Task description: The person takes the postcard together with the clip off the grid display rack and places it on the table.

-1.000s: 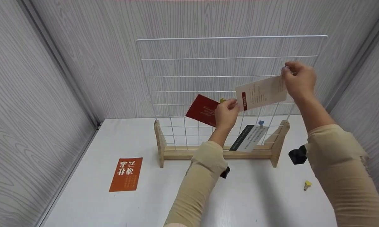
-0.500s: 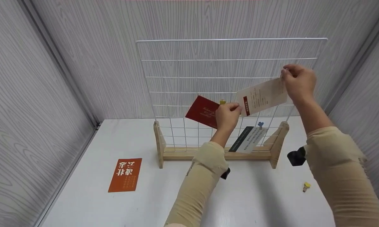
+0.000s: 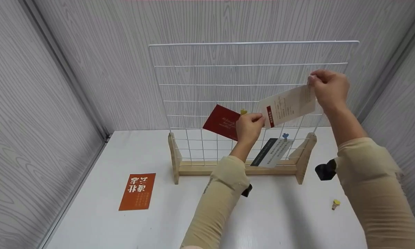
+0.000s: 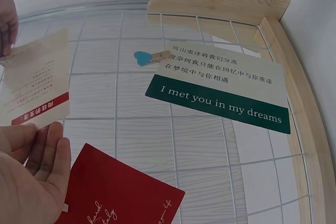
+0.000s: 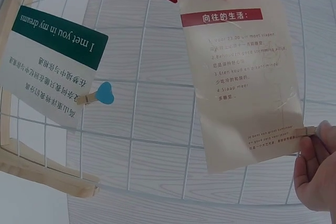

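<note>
Possibly the rectangular cream paper card with a red band (image 5: 239, 85) swings down if the right hand (image 3: 331, 88) lets go before the small wooden clip (image 5: 303, 131) bites both paper and wire; whether it grips the white metal wire grid (image 3: 254, 43) I cannot tell. A hard tug from the left hand (image 3: 248, 129), which pinches the banded end, could crease the card or pull it free. The right hand pinches that clip near a corner of the opposite end, and the card slants between the hands, before the grid's right half. Compared with a second ago, its banded end sits slightly lower, while the dark red paper card (image 3: 223, 121) hangs much as it did
</note>
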{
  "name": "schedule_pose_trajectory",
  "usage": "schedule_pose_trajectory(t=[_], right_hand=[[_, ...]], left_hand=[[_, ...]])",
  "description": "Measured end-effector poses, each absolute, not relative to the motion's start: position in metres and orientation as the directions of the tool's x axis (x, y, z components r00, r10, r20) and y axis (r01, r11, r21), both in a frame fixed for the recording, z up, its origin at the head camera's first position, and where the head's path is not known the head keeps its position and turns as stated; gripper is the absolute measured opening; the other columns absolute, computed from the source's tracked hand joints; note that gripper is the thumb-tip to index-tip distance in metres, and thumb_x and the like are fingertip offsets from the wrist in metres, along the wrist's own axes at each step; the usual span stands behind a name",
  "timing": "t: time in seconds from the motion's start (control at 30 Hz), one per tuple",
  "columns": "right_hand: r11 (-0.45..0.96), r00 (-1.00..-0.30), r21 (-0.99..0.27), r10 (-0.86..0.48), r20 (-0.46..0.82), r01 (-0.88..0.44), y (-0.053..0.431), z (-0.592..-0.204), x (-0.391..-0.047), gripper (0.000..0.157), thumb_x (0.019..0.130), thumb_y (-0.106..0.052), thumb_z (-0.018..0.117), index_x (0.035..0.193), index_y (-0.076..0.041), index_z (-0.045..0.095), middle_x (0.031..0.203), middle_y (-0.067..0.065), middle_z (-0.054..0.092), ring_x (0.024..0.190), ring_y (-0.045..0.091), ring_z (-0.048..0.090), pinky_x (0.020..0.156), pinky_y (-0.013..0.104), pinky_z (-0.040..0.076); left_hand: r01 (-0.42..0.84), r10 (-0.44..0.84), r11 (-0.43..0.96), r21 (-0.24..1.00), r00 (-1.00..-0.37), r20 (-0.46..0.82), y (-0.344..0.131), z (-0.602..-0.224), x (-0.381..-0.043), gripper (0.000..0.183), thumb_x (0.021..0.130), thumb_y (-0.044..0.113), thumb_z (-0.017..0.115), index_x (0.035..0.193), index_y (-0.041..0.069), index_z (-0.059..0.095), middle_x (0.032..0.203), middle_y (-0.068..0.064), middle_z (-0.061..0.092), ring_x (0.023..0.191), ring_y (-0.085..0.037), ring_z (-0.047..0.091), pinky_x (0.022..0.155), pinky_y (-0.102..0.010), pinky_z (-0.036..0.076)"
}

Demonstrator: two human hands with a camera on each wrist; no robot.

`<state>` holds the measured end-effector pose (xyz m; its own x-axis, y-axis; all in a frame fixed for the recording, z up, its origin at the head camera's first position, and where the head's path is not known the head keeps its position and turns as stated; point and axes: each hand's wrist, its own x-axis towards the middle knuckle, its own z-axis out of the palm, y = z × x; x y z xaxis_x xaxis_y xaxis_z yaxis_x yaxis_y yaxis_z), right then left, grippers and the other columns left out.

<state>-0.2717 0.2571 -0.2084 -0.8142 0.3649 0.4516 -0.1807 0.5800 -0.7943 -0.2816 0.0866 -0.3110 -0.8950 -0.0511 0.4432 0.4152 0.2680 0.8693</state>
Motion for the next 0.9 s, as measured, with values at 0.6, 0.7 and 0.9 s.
schedule_pose_trajectory(t=[0.6, 0.7, 0.9], right_hand=[[0.481, -0.769, -0.848, 0.448, 0.456, -0.223, 0.2535, -0.21, -0.2762, 0.017, 0.082, -0.015, 0.059, 0.088, -0.001, 0.065, 0.076, 0.0, 0.058, 0.069, 0.009, 0.048, 0.061, 0.018, 0.039], [0.459, -0.754, -0.858, 0.473, 0.456, -0.23, 0.2526, -0.2104, -0.2775, 0.014, 0.081, -0.014, 0.06, 0.086, -0.002, 0.066, 0.074, 0.0, 0.058, 0.067, 0.008, 0.049, 0.059, 0.017, 0.039], [0.426, -0.741, -0.874, 0.504, 0.444, -0.235, 0.2516, -0.2115, -0.2794, 0.01, 0.081, -0.013, 0.06, 0.082, -0.005, 0.066, 0.074, 0.002, 0.057, 0.067, 0.009, 0.048, 0.059, 0.018, 0.038]], left_hand=[[0.424, -0.044, 0.273, 0.864, -0.891, 0.451, 0.0856, -0.3108, -0.2796, 0.008, 0.075, 0.007, 0.065, 0.081, 0.003, 0.069, 0.076, -0.004, 0.065, 0.059, -0.005, 0.057, 0.052, -0.014, 0.043], [0.419, -0.044, 0.273, 0.866, -0.894, 0.446, 0.086, -0.3109, -0.2795, 0.009, 0.075, 0.007, 0.065, 0.081, 0.003, 0.07, 0.077, -0.004, 0.065, 0.06, -0.004, 0.058, 0.052, -0.014, 0.043], [0.411, -0.036, 0.273, 0.87, -0.899, 0.436, 0.0863, -0.3124, -0.2807, 0.01, 0.076, 0.009, 0.065, 0.083, 0.003, 0.069, 0.078, -0.005, 0.065, 0.061, -0.005, 0.058, 0.053, -0.014, 0.044]])
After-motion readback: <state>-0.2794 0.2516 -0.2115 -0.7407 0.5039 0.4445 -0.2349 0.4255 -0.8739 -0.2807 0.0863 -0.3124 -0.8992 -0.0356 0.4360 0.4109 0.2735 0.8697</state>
